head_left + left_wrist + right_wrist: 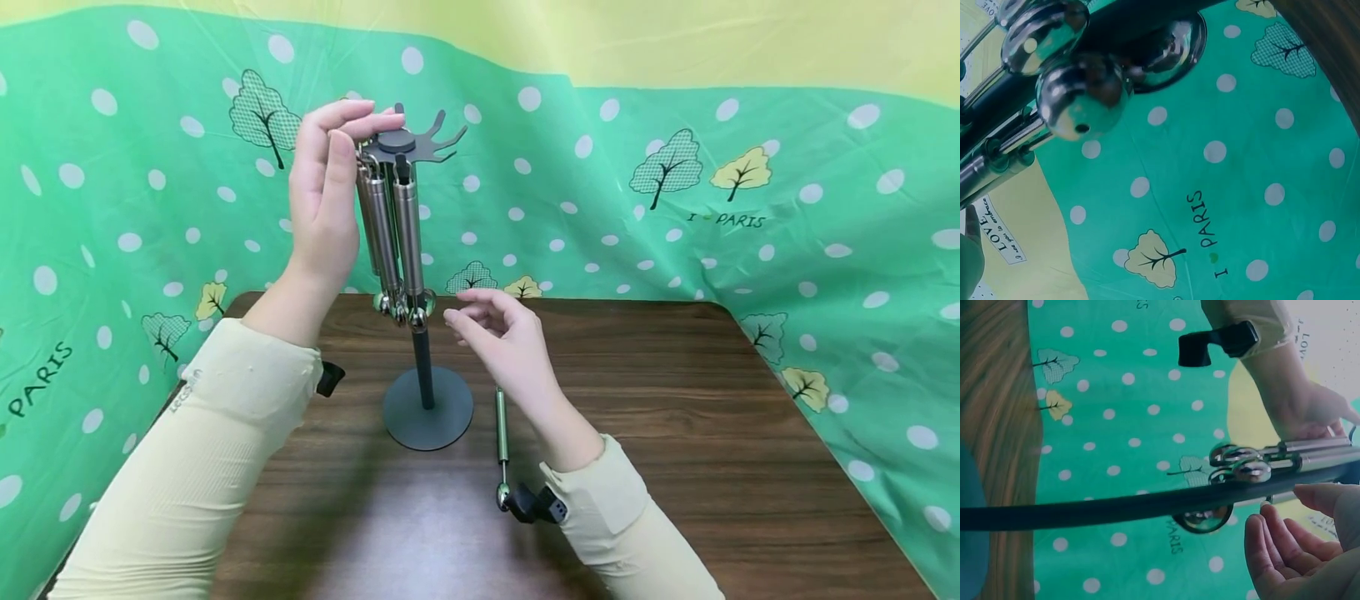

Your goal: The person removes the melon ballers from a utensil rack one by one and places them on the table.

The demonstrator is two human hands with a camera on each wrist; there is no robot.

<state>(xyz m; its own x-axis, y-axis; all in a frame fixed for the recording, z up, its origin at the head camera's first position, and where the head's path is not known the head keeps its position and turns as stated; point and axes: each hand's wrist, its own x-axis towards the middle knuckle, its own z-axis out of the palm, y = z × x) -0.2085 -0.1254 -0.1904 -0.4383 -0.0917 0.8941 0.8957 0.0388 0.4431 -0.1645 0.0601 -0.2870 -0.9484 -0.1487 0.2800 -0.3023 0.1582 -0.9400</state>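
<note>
A dark metal stand (423, 358) with a round base carries a hub of curved hooks (427, 148) on top. Several steel utensils (408, 237) with spoon-like round heads hang from its left and near hooks. My left hand (322, 183) reaches to the hub from the left, its fingers lying over the hooks and the thumb upright beside the handle tops. Shiny round heads (1082, 97) fill the upper left of the left wrist view. Right of the pole, my right hand (513, 337) holds nothing; its thumb and fingers (1294, 550) are apart, close to the pole.
Another steel utensil (502, 429) lies on the brown wooden table (637, 400), right of the base and below my right wrist. A green dotted cloth (540, 217) with tree prints hangs behind and at the sides. Both wrists wear black cameras.
</note>
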